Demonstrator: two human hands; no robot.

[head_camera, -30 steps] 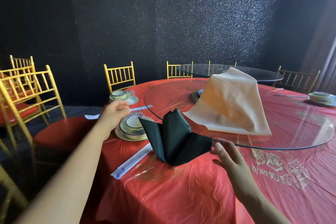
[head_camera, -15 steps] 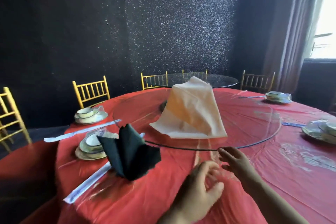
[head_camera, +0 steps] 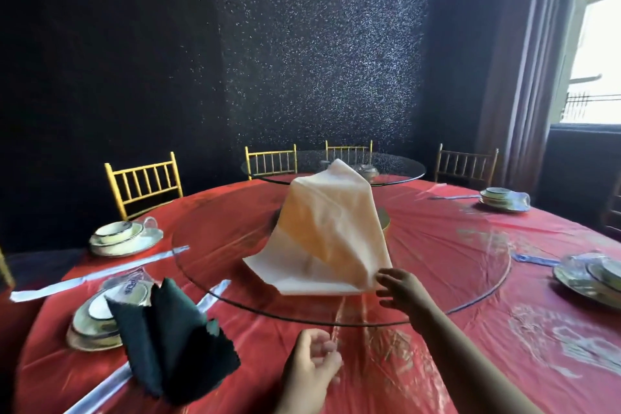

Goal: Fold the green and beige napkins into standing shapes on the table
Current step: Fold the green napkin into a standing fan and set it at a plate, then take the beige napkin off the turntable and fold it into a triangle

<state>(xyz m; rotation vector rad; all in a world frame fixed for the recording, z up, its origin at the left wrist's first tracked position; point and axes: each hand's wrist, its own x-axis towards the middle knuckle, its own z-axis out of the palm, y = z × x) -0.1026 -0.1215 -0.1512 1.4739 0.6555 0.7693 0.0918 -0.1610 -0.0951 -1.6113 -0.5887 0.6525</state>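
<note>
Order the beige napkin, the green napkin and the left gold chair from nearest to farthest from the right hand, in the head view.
1. Beige napkin: at the fingertips of the right hand.
2. Green napkin: left, on the near table edge.
3. Gold chair: far left, beyond the table.

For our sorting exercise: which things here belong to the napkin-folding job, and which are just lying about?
Job: green napkin, beige napkin, left hand, right hand.
Lying about: gold chairs, stacked dishes, wrapped chopsticks.
</note>
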